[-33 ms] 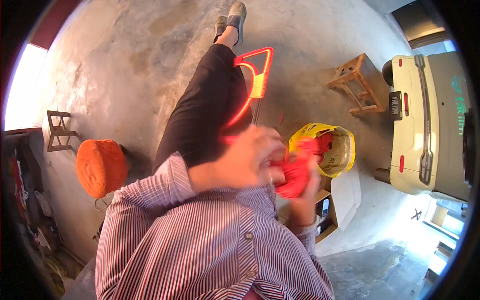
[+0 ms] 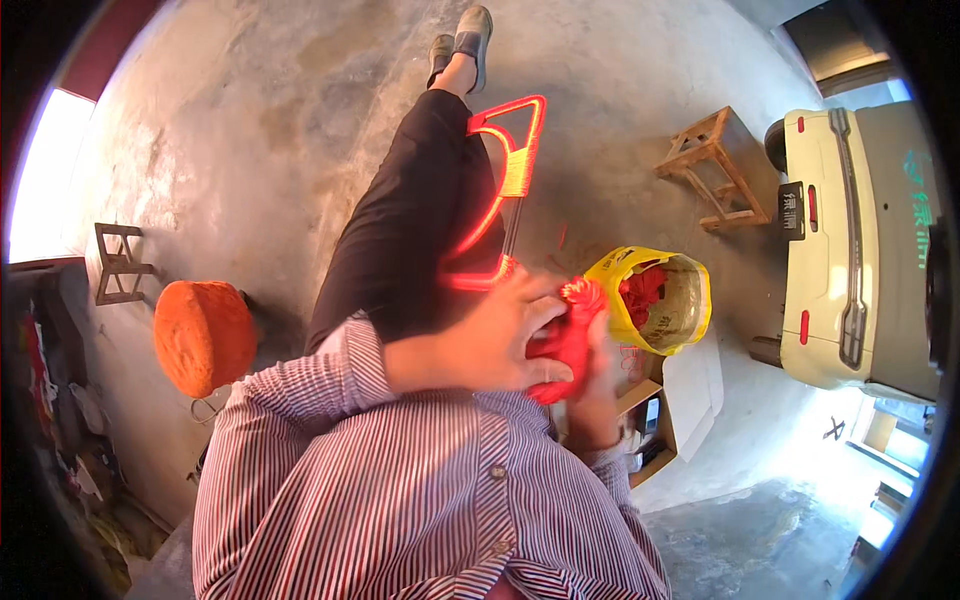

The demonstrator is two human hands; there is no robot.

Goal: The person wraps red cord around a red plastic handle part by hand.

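Observation:
A bundle of red yarn or cord (image 2: 562,352) is between my two hands, with a yellowish-red coiled end at its top. My left hand (image 2: 510,335) reaches across from the left, its fingers and thumb curled round the bundle's near side. My right hand (image 2: 597,365) grips the bundle from the right, somewhat blurred, its fingers partly hidden. Beyond my hands, a red frame wrapped in cord (image 2: 540,130), with a band of yellow winding (image 2: 516,172), rests against my dark trousers (image 2: 390,210). Thin dark rods run from it down towards my left hand.
To the right stands an open yellow bag (image 2: 620,265) holding red material (image 2: 645,292). Below it is a cardboard box (image 2: 655,465) with small items. A wooden stool (image 2: 712,165) and a cream vehicle (image 2: 825,260) are farther right. Leftward are an orange round seat (image 2: 202,338) and a small stool (image 2: 120,262).
The red bundle has turned between my hands, so its coiled end now shows at the top. My left hand has shifted slightly down and its fingers have opened wider round it.

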